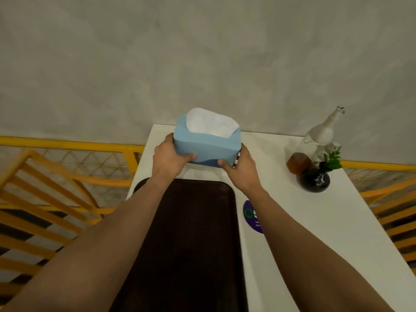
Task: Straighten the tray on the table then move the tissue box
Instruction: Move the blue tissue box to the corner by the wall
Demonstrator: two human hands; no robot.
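A light blue tissue box (206, 145) with white tissue showing at its top is held just above the far end of the white table (292, 221). My left hand (170, 157) grips its left side and my right hand (239, 168) grips its right side. A dark brown tray (191, 239) lies lengthwise on the table between my forearms, its long sides running parallel to the table edge. Its near end is out of view.
At the far right of the table stand a black round vase (314, 180) with a green sprig, a white ceramic figure (320, 136) and a small brown block (298, 164). A purple round sticker (252, 216) lies right of the tray. Yellow railings (56, 176) flank the table.
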